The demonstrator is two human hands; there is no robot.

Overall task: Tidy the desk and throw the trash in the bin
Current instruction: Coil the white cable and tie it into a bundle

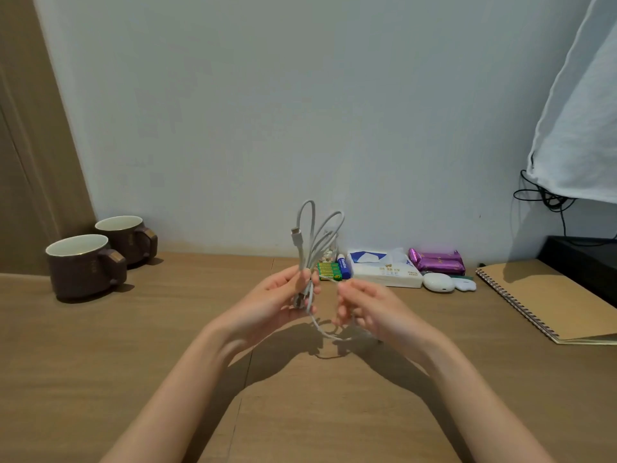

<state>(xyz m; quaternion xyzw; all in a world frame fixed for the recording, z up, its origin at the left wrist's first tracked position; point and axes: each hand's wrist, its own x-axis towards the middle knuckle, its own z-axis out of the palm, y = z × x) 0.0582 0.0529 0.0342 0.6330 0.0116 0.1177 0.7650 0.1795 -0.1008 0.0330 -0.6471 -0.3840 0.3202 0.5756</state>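
Cable (312, 248) coiling under way above the desk (167, 345).
Left hand (277, 300) clamps the loops, right hand (364, 307) pinches the tail; far-right clutter looks unsorted.

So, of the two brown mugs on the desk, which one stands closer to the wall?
The right mug, close to the wall. The left mug stands nearer the camera and partly overlaps it.
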